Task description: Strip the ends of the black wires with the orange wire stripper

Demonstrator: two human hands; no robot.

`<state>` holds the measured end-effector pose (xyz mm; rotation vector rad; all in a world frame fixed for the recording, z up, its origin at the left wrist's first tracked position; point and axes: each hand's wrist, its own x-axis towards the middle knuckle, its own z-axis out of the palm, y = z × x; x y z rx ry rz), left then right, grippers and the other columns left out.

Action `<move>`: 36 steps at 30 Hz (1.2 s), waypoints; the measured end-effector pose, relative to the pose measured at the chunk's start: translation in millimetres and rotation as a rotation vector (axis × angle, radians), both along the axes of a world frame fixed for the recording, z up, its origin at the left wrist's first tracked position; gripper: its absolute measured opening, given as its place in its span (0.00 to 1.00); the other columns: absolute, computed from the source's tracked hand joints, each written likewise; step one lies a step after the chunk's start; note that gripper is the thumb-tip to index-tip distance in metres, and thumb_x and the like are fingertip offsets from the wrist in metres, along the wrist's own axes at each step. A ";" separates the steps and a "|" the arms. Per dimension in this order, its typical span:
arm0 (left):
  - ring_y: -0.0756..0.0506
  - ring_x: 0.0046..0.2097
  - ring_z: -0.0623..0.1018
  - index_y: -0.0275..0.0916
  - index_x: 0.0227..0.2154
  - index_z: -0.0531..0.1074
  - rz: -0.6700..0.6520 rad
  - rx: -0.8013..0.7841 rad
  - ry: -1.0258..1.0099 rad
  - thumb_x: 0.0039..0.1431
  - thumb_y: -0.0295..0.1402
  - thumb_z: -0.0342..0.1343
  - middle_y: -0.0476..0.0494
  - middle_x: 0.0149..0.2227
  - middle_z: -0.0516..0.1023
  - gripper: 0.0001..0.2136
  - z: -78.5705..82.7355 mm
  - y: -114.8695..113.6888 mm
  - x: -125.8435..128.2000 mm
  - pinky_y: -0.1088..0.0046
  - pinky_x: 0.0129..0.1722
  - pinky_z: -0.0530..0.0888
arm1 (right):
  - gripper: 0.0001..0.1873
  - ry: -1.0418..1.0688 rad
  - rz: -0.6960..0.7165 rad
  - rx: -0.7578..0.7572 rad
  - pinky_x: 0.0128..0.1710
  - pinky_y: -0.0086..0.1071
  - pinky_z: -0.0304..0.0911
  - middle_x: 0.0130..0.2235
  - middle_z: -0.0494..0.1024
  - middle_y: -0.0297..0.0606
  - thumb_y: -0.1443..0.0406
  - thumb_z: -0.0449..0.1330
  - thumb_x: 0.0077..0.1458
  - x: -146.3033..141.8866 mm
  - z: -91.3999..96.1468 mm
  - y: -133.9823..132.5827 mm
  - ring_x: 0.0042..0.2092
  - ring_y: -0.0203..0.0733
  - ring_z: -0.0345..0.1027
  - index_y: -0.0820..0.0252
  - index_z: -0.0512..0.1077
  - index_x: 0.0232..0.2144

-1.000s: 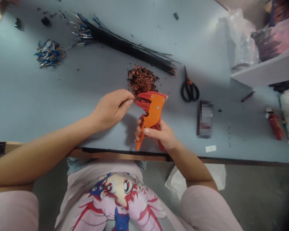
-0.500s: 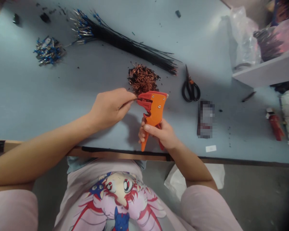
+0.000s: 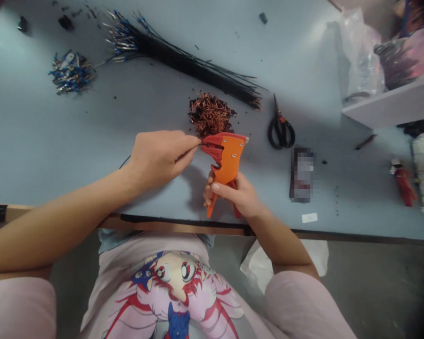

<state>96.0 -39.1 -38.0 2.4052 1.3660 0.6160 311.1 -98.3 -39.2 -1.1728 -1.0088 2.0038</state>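
Left hand (image 3: 159,153): shifted slightly left, baring some wire (image 3: 125,162) by the wrist; fingertips pinched together on wire.
Right hand (image 3: 238,195): clamped round stripper (image 3: 230,157), its mouth at those fingertips.
Stripping: apparently under way; next calls for firm squeeze, straight pull.
Worktop (image 3: 74,141): scraps (image 3: 212,113) just beyond, bundle (image 3: 194,68) farther.

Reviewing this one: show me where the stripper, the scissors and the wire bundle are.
Stripper (image 3: 230,159): head view, on its orange body.
Scissors (image 3: 281,120): head view, on the orange part between blades and handles.
Wire bundle (image 3: 194,68): head view, mid-length.
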 end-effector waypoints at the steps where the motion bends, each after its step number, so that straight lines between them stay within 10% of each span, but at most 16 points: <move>1: 0.45 0.33 0.74 0.48 0.40 0.76 -0.003 0.009 0.015 0.65 0.39 0.45 0.46 0.30 0.76 0.13 0.1 -0.1 -0.3 0.68 0.29 0.59 | 0.15 0.000 0.000 0.001 0.27 0.36 0.73 0.26 0.75 0.32 0.58 0.68 0.52 -0.1 -0.2 -0.1 0.27 0.39 0.73 0.60 0.68 0.35; 30: 0.48 0.28 0.73 0.43 0.31 0.76 -0.045 0.203 0.144 0.63 0.34 0.46 0.48 0.25 0.75 0.13 1.7 0.4 0.5 0.69 0.24 0.53 | 0.21 -0.063 -0.008 0.040 0.15 0.27 0.60 0.14 0.61 0.23 0.58 0.65 0.55 -4.1 -0.3 -0.6 0.14 0.29 0.56 0.58 0.59 0.20; 36: 0.48 0.30 0.76 0.42 0.33 0.77 0.023 0.242 -0.006 0.63 0.34 0.49 0.49 0.29 0.79 0.10 -2.3 5.0 -2.1 0.70 0.25 0.59 | 0.17 0.162 -0.136 -0.072 0.32 0.40 0.75 0.29 0.77 0.33 0.59 0.69 0.50 4.9 -2.5 7.1 0.30 0.40 0.74 0.61 0.69 0.38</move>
